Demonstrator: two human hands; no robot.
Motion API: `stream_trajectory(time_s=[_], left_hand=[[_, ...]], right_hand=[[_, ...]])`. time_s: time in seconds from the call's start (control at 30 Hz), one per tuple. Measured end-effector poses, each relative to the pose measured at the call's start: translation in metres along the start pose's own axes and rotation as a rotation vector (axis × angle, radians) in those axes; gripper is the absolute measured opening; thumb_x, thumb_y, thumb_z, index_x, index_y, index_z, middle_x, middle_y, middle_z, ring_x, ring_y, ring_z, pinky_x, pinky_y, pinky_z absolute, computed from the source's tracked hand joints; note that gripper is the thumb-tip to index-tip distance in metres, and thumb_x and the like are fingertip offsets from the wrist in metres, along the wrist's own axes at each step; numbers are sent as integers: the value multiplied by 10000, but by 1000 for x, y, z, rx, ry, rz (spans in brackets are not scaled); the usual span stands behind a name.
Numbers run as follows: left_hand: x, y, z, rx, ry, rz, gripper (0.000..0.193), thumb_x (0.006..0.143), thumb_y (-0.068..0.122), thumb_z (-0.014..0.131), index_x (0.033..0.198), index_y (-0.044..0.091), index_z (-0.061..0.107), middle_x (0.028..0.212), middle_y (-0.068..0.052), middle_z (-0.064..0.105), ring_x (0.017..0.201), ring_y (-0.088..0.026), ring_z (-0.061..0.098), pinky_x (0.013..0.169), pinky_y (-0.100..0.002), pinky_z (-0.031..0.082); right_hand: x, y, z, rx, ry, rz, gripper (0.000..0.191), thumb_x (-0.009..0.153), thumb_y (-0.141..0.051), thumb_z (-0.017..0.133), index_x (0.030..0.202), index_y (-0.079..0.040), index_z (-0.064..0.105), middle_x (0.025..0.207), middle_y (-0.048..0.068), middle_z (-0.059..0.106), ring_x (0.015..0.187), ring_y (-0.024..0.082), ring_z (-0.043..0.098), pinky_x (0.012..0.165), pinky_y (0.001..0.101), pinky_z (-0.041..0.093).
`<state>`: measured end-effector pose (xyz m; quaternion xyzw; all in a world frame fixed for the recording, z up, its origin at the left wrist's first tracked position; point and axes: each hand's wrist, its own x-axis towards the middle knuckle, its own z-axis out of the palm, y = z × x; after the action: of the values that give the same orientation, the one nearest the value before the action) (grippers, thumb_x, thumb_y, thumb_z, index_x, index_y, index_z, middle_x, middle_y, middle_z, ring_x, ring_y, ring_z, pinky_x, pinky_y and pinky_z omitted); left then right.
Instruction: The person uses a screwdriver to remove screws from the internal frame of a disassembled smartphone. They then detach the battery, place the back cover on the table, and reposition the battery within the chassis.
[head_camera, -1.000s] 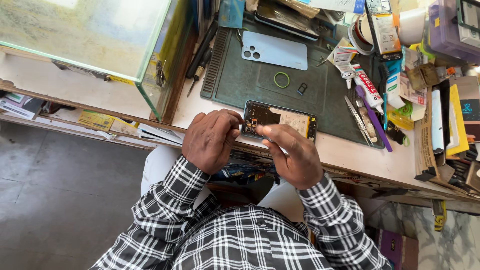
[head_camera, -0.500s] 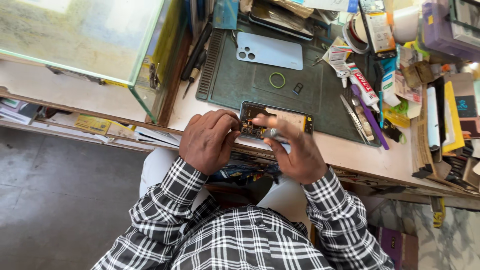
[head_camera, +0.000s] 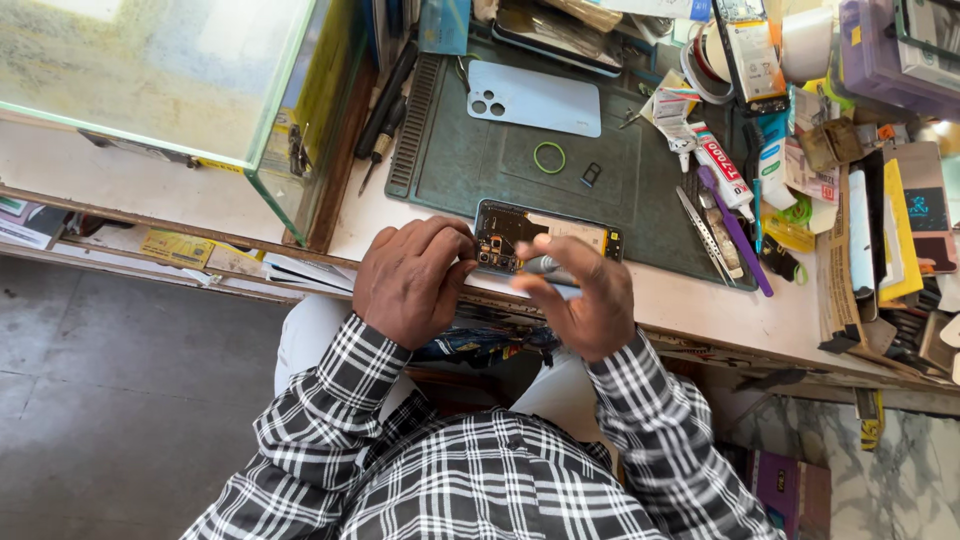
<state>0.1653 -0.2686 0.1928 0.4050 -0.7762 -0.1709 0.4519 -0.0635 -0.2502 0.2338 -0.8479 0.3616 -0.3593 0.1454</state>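
An opened phone (head_camera: 560, 236) with its back off lies at the near edge of a dark green work mat (head_camera: 480, 160), its circuit board and battery showing. My left hand (head_camera: 412, 278) rests on the phone's left end and steadies it. In my right hand (head_camera: 585, 295) I grip a grey-handled tool (head_camera: 545, 266), its tip pointing left at the phone's board near the camera end. The phone's pale blue back cover (head_camera: 535, 100) lies further back on the mat, beside a green ring (head_camera: 549, 157) and a small dark part (head_camera: 591, 175).
A glass case (head_camera: 170, 80) stands at the left. Screwdrivers (head_camera: 385, 120) lie along the mat's left edge. Tweezers (head_camera: 703, 235), a purple tool (head_camera: 735, 230), a glue tube (head_camera: 722, 165) and several boxes and packets crowd the right side of the bench.
My right hand has shifted slightly and its fingers have spread, with the tool held lower along the phone's near edge. My left hand stays on the phone's left end.
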Motion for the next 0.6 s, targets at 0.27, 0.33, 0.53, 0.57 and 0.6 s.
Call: stream_trajectory(time_s=[0.27, 0.33, 0.53, 0.57, 0.6], left_hand=[[0, 3, -2, -7, -2, -11, 135, 924, 154, 706, 1011, 99, 619, 1103, -6, 674, 959, -228, 652, 789, -397, 429], [-1, 5, -4, -4, -8, -17, 129, 926, 149, 705, 1004, 97, 616, 1102, 0, 676, 956, -226, 653, 783, -395, 427], [-6, 12, -12, -81, 15, -50, 118, 930, 142, 703, 991, 97, 614, 1053, -13, 691, 937, -247, 648, 770, -402, 422], [-6, 13, -12, -109, 8, -90, 103, 944, 145, 693, 991, 91, 619, 1012, -17, 692, 899, -238, 639, 766, -393, 416], [-7, 15, -13, -138, 1, -132, 91, 958, 148, 682, 991, 85, 625, 971, -21, 692, 861, -229, 630, 761, -385, 410]], right_hand=[[-2, 3, 0, -2, -42, 47, 577, 988, 9, 742, 1442, -160, 429, 1199, 99, 740, 1072, 269, 774, 857, 365, 640], [-3, 2, 0, -28, -55, 21, 623, 964, 13, 745, 1455, -153, 401, 1228, 121, 729, 1081, 284, 762, 872, 387, 632], [-10, -10, 1, 105, 42, 162, 655, 1027, 55, 641, 1535, -137, 276, 1210, 176, 713, 1068, 270, 769, 886, 348, 671], [-10, -12, 0, 167, 95, 149, 655, 1048, 40, 635, 1546, -154, 256, 1215, 182, 706, 1060, 263, 765, 899, 350, 669], [-11, -16, 0, 230, 147, 137, 656, 1069, 25, 629, 1557, -171, 236, 1220, 189, 699, 1053, 258, 761, 911, 352, 666]])
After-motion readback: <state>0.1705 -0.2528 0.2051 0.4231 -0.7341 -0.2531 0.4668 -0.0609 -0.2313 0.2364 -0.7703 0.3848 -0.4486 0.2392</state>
